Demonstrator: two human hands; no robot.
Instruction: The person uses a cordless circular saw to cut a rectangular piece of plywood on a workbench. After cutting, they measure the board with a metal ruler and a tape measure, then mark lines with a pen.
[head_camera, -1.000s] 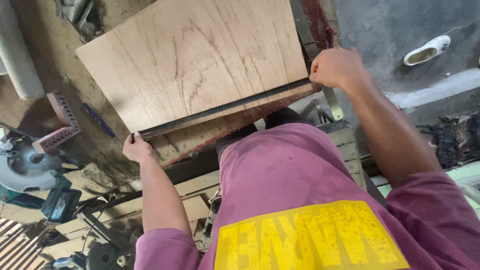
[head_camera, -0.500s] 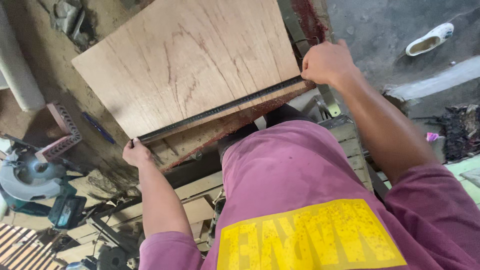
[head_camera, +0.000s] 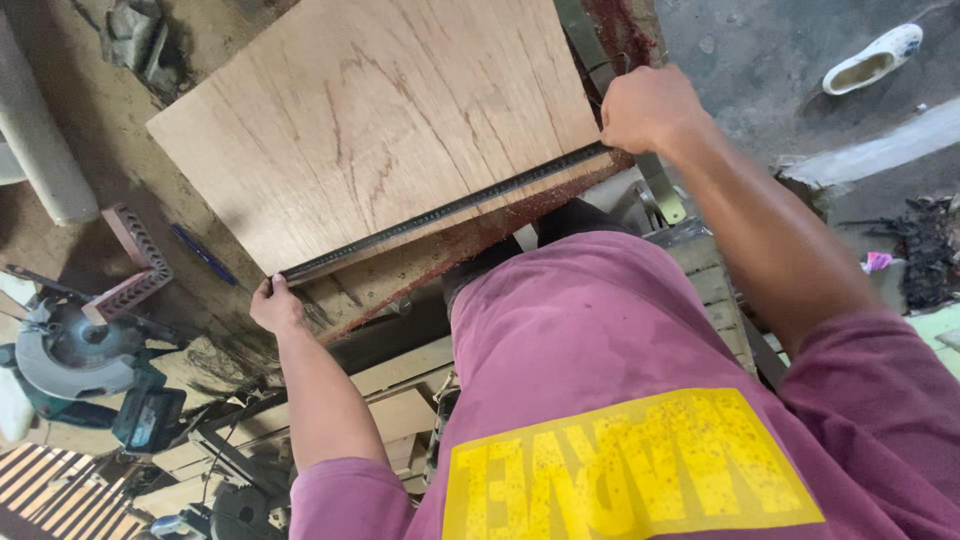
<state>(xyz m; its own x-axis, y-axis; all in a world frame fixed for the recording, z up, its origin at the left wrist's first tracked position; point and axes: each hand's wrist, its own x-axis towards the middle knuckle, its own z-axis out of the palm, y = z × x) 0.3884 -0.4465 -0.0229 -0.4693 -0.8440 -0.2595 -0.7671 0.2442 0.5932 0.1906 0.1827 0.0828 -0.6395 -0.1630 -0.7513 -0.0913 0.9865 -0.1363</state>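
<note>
A large plywood sheet (head_camera: 380, 110) lies flat on a workbench. Across its near edge runs a long dark metal straightedge (head_camera: 450, 210). My left hand (head_camera: 275, 305) pinches the straightedge's left end at the sheet's near-left corner. My right hand (head_camera: 650, 108) is closed over the straightedge's right end at the sheet's right edge. My maroon shirt with a yellow print (head_camera: 620, 400) fills the lower right of the view.
A red corner clamp (head_camera: 135, 270) and a blue pen (head_camera: 203, 255) lie on the bench left of the sheet. A circular saw (head_camera: 70, 355) sits lower left. A white pipe (head_camera: 40, 130) stands at the far left. A white shoe (head_camera: 875, 58) lies on the concrete floor, upper right.
The view has shifted slightly; both hands stay on the straightedge's ends, and it sits along the same near edge of the sheet.
</note>
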